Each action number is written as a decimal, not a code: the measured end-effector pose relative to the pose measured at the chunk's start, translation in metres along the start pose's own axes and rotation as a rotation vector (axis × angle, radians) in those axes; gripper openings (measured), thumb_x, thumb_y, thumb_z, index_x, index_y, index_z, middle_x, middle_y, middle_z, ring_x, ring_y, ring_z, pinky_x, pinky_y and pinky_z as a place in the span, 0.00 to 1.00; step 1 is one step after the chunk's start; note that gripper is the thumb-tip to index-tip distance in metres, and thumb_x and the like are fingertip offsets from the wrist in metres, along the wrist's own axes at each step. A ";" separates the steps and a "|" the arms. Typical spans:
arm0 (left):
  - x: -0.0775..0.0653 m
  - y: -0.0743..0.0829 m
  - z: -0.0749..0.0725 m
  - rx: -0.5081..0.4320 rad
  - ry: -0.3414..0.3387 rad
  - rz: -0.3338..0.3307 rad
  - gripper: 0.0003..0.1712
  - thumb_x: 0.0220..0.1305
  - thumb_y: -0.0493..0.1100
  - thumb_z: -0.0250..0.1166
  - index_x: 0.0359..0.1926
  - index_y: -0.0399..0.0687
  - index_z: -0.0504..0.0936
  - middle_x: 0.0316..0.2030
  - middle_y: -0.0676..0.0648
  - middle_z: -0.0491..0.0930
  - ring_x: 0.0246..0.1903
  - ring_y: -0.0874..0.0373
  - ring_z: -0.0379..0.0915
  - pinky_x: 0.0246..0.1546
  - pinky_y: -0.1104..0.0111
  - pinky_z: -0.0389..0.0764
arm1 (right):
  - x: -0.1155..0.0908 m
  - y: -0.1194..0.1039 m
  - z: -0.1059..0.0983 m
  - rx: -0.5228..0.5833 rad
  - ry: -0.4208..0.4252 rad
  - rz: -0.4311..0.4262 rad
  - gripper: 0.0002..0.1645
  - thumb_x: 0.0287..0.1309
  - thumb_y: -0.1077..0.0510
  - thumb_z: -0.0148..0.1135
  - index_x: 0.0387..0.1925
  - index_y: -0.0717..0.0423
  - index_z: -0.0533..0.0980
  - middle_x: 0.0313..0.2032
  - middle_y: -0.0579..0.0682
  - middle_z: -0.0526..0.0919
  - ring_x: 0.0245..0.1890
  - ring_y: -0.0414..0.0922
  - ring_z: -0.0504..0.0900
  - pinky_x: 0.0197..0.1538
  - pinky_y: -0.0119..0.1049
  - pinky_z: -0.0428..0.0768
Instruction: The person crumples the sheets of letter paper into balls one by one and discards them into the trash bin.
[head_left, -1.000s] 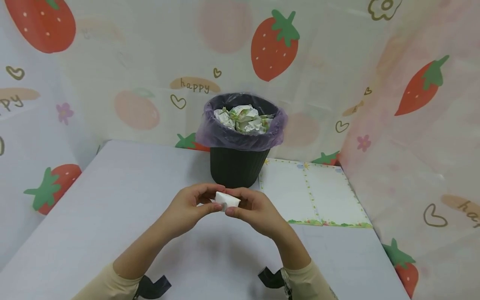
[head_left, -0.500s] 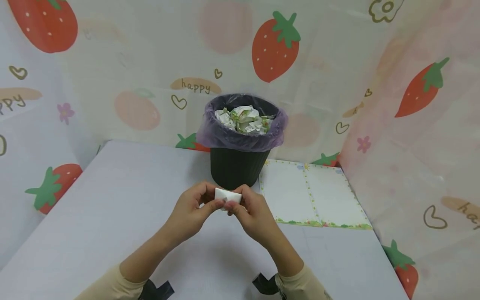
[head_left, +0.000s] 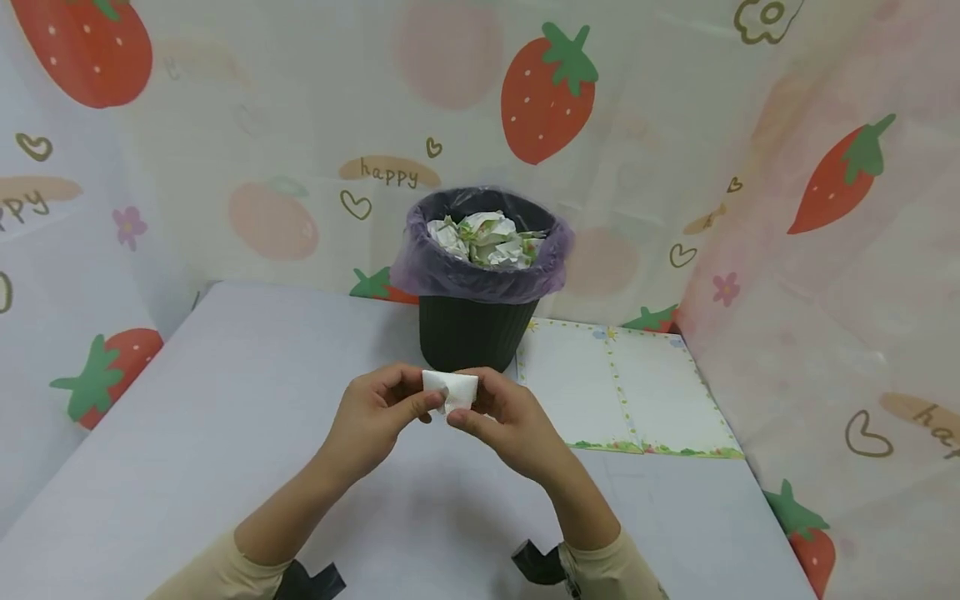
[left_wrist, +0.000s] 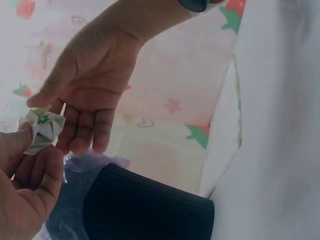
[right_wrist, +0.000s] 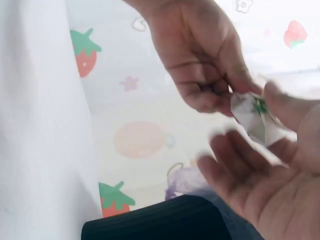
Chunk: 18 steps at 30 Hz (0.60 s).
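Observation:
A small white piece of folded paper (head_left: 456, 385) is held up between both hands, in front of the bin. My left hand (head_left: 373, 417) pinches its left side, thumb on the near face. At its right side, my right hand (head_left: 517, 425) holds it between thumb and forefinger, with the other fingers loosely extended. Creases and a bit of green print show on the paper (left_wrist: 46, 131) in the left wrist view. The right wrist view has the paper (right_wrist: 252, 117) between the two thumbs, the left fingers curled behind it.
Behind the hands stands a dark bin (head_left: 476, 333) with a purple liner bag (head_left: 487, 287), holding several crumpled papers (head_left: 491, 237). Two flat sheets (head_left: 637, 387) with floral borders lie to its right on the white table (head_left: 247, 375). Strawberry-print cloth (head_left: 300, 100) surrounds the table.
The folded paper has been turned and raised slightly, showing a broader face. My right thumb moved in over it, then drew back to its lower right edge.

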<state>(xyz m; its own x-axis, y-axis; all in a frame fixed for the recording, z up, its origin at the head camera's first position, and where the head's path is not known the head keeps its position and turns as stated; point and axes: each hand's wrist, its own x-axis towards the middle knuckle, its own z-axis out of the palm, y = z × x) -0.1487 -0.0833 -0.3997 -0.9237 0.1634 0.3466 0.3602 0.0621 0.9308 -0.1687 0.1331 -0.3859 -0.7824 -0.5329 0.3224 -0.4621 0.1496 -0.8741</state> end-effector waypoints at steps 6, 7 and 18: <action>0.003 -0.001 0.001 -0.157 -0.031 -0.039 0.17 0.64 0.37 0.73 0.51 0.39 0.81 0.44 0.39 0.82 0.39 0.48 0.84 0.46 0.60 0.88 | 0.000 0.000 0.002 0.077 0.106 0.053 0.22 0.63 0.58 0.71 0.57 0.57 0.77 0.46 0.53 0.85 0.44 0.48 0.82 0.47 0.35 0.84; 0.002 -0.001 0.001 -0.180 -0.036 -0.045 0.18 0.63 0.36 0.73 0.52 0.38 0.80 0.44 0.38 0.81 0.40 0.48 0.84 0.47 0.60 0.87 | 0.000 0.000 0.003 0.121 0.112 0.055 0.23 0.63 0.58 0.72 0.57 0.58 0.77 0.47 0.55 0.84 0.44 0.48 0.82 0.47 0.35 0.85; 0.001 -0.004 0.003 -0.249 -0.005 -0.019 0.16 0.57 0.31 0.76 0.44 0.37 0.80 0.41 0.43 0.84 0.38 0.49 0.85 0.46 0.59 0.88 | 0.001 0.004 0.010 0.322 0.178 0.039 0.20 0.57 0.65 0.74 0.51 0.62 0.79 0.47 0.49 0.85 0.44 0.46 0.82 0.47 0.36 0.85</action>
<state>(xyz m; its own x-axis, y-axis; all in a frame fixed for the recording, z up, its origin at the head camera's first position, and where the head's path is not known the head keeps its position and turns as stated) -0.1503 -0.0804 -0.4036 -0.9292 0.1697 0.3284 0.2985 -0.1795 0.9374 -0.1673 0.1247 -0.3925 -0.8703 -0.3747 0.3196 -0.2971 -0.1181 -0.9475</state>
